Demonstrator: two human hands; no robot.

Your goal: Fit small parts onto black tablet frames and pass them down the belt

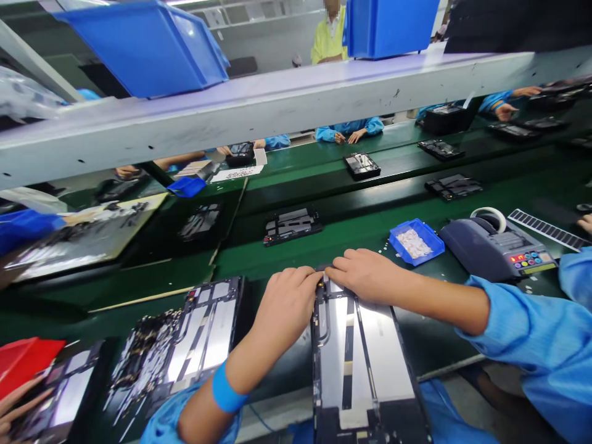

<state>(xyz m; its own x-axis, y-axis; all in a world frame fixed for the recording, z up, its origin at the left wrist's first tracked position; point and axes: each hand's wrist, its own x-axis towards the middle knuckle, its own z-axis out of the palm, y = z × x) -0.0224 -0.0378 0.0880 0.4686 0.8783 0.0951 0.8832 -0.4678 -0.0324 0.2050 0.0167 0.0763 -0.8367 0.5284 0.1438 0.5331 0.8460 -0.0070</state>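
Silvery tablet panel [365,357] lies under both hands' fingers [324,280], pressed flat on its top edge.

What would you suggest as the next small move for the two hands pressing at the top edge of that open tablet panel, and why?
Probably slide the fingertips along the far edge, pressing. Both the left hand and right hand rest together at the far-left corner of the tablet panel, so the rest of that edge looks unpressed; what lies under the fingers is hidden.

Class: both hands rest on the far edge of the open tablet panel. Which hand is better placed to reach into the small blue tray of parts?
Probably the right hand: the small blue tray sits just beyond it to the right, while the left hand would have to cross over.
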